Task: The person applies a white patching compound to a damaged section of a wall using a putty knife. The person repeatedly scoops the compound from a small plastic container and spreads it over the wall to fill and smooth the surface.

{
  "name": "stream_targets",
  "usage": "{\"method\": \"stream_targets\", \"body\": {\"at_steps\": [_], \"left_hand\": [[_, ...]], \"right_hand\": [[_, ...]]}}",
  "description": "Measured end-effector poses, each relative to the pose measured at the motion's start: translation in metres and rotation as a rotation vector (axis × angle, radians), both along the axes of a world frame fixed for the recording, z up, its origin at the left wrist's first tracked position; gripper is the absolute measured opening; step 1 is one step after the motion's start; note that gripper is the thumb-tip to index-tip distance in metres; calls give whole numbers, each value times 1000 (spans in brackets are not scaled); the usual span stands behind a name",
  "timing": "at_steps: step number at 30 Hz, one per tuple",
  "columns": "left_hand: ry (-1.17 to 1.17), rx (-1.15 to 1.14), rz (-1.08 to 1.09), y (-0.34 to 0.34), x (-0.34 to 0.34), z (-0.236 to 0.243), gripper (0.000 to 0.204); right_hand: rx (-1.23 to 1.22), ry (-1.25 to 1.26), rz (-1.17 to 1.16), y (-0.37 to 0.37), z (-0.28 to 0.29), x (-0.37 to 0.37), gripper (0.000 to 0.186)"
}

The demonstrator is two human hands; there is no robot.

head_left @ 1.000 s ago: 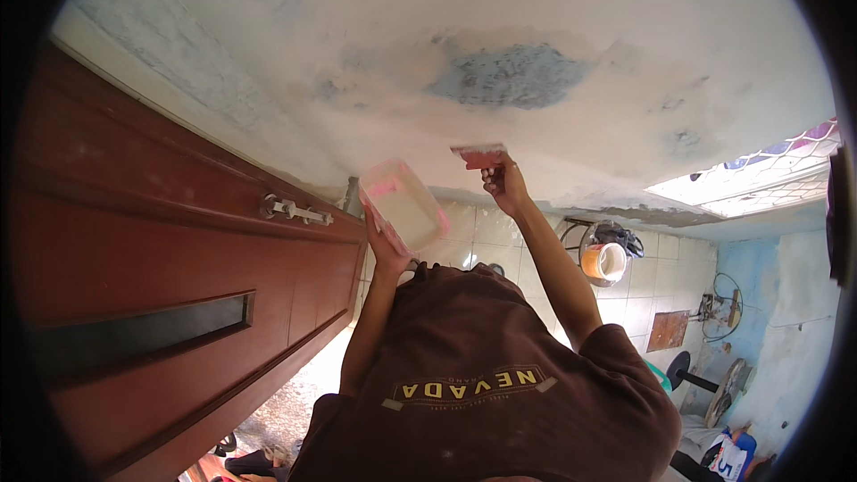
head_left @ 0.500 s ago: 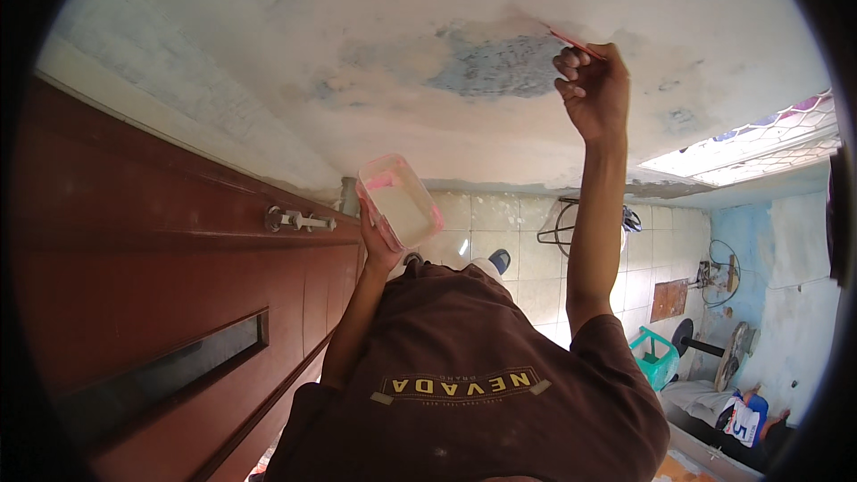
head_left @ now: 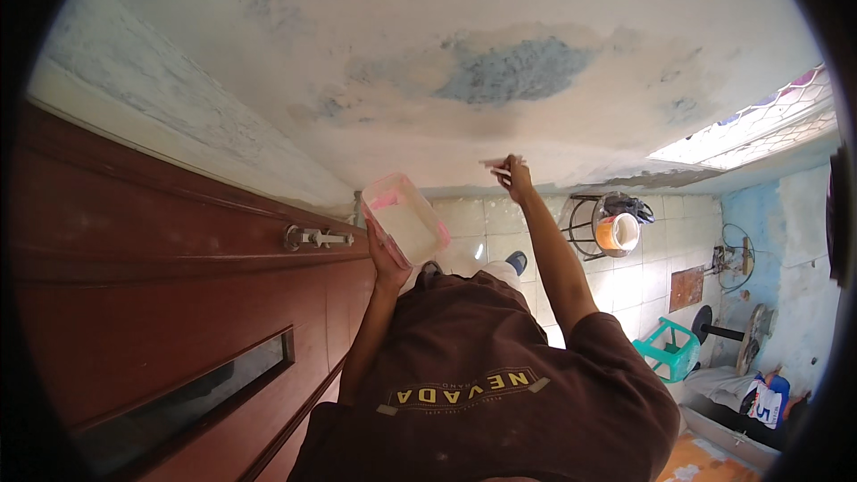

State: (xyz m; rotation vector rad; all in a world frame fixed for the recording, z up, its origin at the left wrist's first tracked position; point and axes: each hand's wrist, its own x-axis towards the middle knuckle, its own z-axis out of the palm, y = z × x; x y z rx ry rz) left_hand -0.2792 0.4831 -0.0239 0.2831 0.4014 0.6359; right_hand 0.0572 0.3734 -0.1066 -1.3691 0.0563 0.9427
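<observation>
A clear plastic tub (head_left: 386, 200) with pink smears on its walls and pale paste inside is tilted in my left hand (head_left: 386, 259), whose fingers wrap its near side. My right hand (head_left: 514, 178) is closed on a thin flat putty scraper (head_left: 494, 164), slightly blurred. The scraper is close to the lower part of the pale wall (head_left: 402, 129); I cannot tell whether it touches. Above it, a rough blue-grey patch (head_left: 522, 70) shows on the wall, with smeared paste around it.
A red-brown door (head_left: 178, 205) with a metal bolt (head_left: 319, 238) stands at my left. On the right are a round metal stool (head_left: 585, 225), an orange-white bucket (head_left: 616, 233), a green plastic stool (head_left: 669, 350) and a grilled window (head_left: 759, 129). Pale tiles (head_left: 504, 214) cover the floor.
My right hand has come down from beside the blue-grey patch, moving left toward the tub with the scraper. The bucket, hidden behind my forearm before, now shows. My left hand still holds the tub.
</observation>
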Motion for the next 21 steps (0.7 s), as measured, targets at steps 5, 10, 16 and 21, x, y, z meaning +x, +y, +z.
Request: {"method": "stream_targets", "body": {"at_steps": [5,10,16,21], "left_hand": [[-41,8,-37,3,3,-3,67],[-42,-24,-72,-3,-1,-7,65],[-6,-43,-63,-5,-3,-19,68],[48,-42,-43,-10,-15,-2,68]], "right_hand": [[276,-259,-90,54,83,46,33],[465,-305,-64,62,314,-9,20],[730,-427,-7,42,249,-51,18],[334,413,159,46,13,-51,9]]}}
